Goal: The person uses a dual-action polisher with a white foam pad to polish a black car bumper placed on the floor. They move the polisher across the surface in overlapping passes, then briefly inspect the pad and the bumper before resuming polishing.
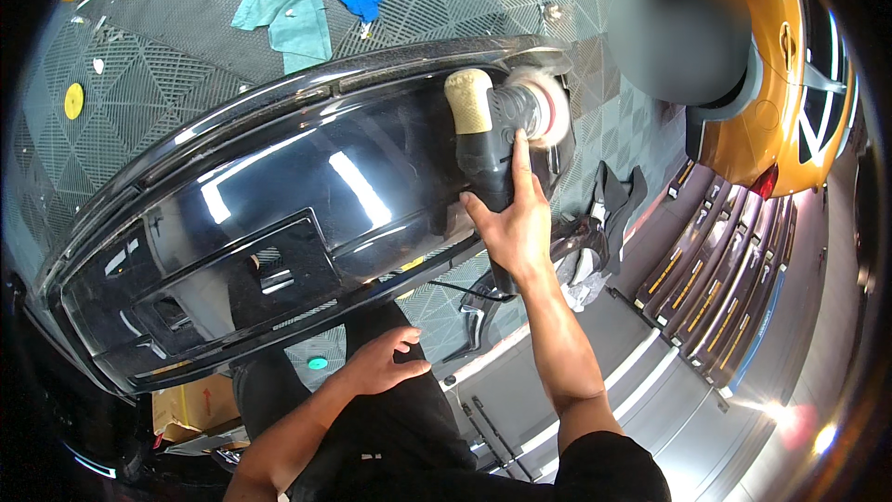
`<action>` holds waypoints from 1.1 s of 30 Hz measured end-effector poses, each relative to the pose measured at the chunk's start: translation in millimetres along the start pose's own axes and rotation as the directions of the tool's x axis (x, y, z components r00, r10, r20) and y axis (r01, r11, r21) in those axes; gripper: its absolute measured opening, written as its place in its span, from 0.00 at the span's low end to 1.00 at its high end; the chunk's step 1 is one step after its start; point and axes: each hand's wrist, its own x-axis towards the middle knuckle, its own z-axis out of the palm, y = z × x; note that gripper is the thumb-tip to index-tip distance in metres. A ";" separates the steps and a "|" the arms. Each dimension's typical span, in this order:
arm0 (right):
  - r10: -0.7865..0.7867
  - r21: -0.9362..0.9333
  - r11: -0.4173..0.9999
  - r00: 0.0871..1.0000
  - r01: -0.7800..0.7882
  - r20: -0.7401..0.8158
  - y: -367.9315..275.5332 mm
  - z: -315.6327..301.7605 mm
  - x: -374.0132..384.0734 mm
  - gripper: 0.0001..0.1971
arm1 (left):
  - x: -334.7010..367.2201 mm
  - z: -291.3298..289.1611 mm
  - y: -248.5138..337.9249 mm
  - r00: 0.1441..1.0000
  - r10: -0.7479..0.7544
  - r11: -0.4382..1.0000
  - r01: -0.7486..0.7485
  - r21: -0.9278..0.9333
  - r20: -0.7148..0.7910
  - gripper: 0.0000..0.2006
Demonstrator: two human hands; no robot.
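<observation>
At one o'clock, the right hand [516, 234] wraps round a black, tan-sleeved handheld polisher [481, 165] over a glossy black curved car panel [400, 135]. The left hand [379, 364], loosely curled, hangs empty at seven o'clock. One-handed grip could let the round white pad [557, 113] snag the panel's edge.

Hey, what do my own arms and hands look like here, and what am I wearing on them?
Your left hand and right hand are bare, with no gloves. Your left forearm and right forearm are uncovered, with no watch or bracelet visible. A plain black short sleeve covers your upper right arm.
</observation>
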 end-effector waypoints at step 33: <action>-0.043 -0.001 0.999 0.995 0.043 -0.088 109.2 29.4 -141.6 0.53 | 168.5 51.9 102.6 0.888 0.103 0.907 -0.269 -0.324 -0.448 0.45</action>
